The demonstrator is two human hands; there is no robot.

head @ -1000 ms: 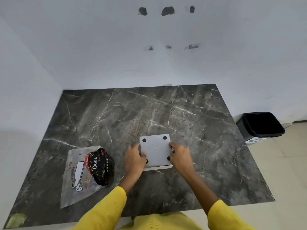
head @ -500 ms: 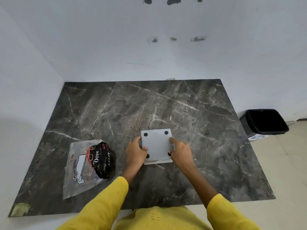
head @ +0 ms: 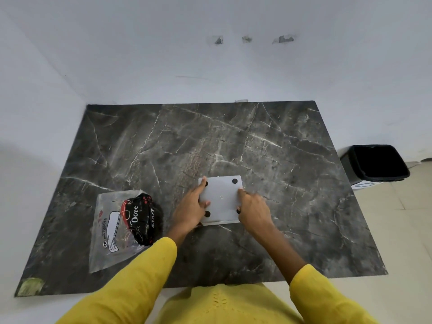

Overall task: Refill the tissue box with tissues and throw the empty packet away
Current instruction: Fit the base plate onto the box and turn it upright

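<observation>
I see my left hand [head: 190, 208] and right hand [head: 253, 210], each grip clamped on the upturned tissue box [head: 221, 198]. Its base looks closed, so I judge refilling done. The flat packet [head: 117, 228] on the left of the counter [head: 292, 183] still needs binning [head: 374, 163].

We see a white tissue box [head: 221, 199] lying upside down near the front centre of a dark marble table [head: 268, 141], its flat base facing up with small black round feet at the corners. To its left, near the table's front-left part, lies a clear plastic tissue packet [head: 118, 228], flat and crumpled, printed with a black-and-red "Dove" label. Box and packet sit apart.
</observation>
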